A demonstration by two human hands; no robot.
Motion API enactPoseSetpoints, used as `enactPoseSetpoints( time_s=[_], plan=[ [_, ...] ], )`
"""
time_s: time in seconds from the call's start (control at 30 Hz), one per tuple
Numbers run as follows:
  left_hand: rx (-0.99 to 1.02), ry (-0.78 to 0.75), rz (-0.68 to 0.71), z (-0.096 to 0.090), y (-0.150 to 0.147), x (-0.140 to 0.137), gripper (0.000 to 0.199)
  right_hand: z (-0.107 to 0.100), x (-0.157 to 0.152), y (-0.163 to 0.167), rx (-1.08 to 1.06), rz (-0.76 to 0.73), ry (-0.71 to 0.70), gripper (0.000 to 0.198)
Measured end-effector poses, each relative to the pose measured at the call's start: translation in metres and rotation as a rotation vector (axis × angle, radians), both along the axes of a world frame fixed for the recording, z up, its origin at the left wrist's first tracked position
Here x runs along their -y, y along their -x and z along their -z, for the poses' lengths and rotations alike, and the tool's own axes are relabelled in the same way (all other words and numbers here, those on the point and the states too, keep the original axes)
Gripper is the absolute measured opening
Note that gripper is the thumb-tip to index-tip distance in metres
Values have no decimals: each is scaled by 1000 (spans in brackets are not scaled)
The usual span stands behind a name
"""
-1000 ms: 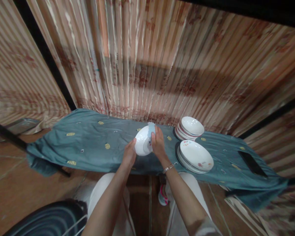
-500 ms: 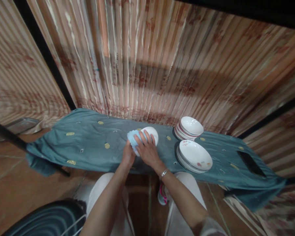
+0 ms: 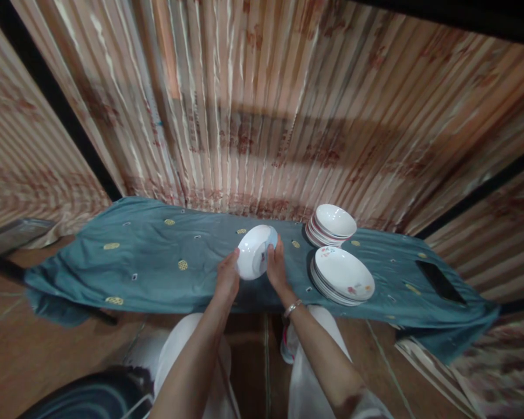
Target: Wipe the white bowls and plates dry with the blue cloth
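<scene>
Two stacks of white plates to the right: near stack [image 3: 343, 276], far stack [image 3: 330, 224], both on the teal-clothed table [image 3: 135, 265]. Dark flat object [image 3: 440, 281] at far right. White bowl [image 3: 254, 252] raised over table centre, tilted on edge. Left hand [image 3: 227, 276] gripping lower left rim; right hand [image 3: 276, 266] clasping right rim with blue cloth [image 3: 271, 237] behind.
</scene>
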State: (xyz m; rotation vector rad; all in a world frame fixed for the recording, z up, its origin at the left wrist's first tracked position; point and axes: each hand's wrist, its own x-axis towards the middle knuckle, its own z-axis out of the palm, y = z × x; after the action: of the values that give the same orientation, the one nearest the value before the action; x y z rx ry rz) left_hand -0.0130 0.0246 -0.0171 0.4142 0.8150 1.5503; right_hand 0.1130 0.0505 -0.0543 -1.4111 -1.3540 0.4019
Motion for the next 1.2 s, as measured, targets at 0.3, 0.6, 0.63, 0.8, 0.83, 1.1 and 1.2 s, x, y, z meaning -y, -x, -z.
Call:
enactPoseSetpoints(
  time_s=[0.3,0.6,0.63,0.8,0.83,1.1,1.2],
  plan=[
    [13,3,23,-1,-11,-16,34,16,45,37,241,-69,36,61],
    [-92,-13,-18,-1,-24,-12,20,-9,35,26,284,-51,-60,60],
    [-73,-12,3,-2,-26,-11,22,-10,31,23,265,-22,-57,61],
    [-24,6,35,0,-29,-11,28,-10,13,18,179,78,0,60],
    [-16,9,26,2,-29,-12,29,-10,12,18,179,86,6,59],
    [12,9,67,5,-27,-13,37,-11,7,3,167,118,2,59],
    [23,2,49,3,-29,-13,38,-3,-5,-9,43,101,14,57]
  ],
)
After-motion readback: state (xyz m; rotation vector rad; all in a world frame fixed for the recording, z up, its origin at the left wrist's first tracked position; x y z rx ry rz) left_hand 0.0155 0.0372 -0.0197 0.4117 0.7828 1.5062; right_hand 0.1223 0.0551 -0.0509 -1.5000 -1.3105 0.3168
